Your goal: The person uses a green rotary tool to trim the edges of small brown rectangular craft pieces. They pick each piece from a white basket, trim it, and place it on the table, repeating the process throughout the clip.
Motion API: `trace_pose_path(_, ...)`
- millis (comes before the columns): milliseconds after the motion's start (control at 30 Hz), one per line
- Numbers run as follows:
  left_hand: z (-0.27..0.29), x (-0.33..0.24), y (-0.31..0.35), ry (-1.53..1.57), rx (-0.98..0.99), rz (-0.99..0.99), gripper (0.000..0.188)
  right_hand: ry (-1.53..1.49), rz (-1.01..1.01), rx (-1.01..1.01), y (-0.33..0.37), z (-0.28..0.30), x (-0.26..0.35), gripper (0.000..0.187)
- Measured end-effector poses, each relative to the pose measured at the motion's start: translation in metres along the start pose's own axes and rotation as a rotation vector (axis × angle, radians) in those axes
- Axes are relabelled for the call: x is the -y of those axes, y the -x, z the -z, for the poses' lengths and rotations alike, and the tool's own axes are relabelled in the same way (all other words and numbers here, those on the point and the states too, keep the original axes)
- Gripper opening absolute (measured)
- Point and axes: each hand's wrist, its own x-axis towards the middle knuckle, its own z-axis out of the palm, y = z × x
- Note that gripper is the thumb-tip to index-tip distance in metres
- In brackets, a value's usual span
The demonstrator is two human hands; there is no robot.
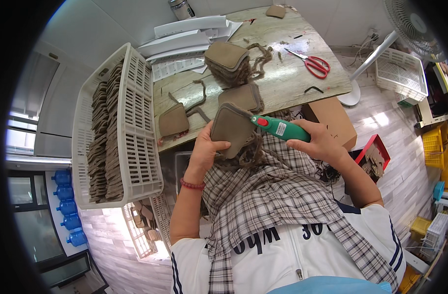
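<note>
My left hand (204,149) grips a brown, rounded-square fabric pad (231,128) by its left edge, thumb on its face. Loose brown straps (251,153) bunch beneath it. In my right hand (318,140) is a green handheld electric tool (288,130) with a red button; its tip meets the pad's upper right edge. Just beyond, another brown pad (241,97) lies at the table's front edge, before a pile of similar pads (227,55). A single pad with straps (173,120) rests on the table to the left.
A white plastic crate (140,142) packed with brown pads stands left of the wooden table (287,73). Red-handled scissors (316,66) and a black hex key (313,89) lie on the right. Papers (185,41) sit at the back. A cardboard box (337,120) and fan (414,24) stand right.
</note>
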Motion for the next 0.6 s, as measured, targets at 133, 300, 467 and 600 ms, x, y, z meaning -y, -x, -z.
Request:
trace_pose_path(133, -0.006, 0.006, 0.003, 0.068, 0.000, 0.076, 0.062, -0.032, -0.039, 0.005, -0.001, -0.010, -0.001, 0.051)
trace_pose_path(300, -0.006, 0.016, 0.003, 0.019, 0.038, 0.108, 0.062, -0.140, -0.119, 0.037, -0.008, -0.017, 0.000, 0.052)
trace_pose_path(467, 0.001, 0.005, 0.005, -0.081, 0.113, 0.187, 0.056, -0.207, -0.193, 0.106, -0.013, -0.012, 0.003, 0.053)
trace_pose_path(600, 0.017, -0.008, 0.003, -0.224, 0.120, 0.204, 0.048, -0.232, -0.247, 0.179, -0.014, -0.002, 0.006, 0.052)
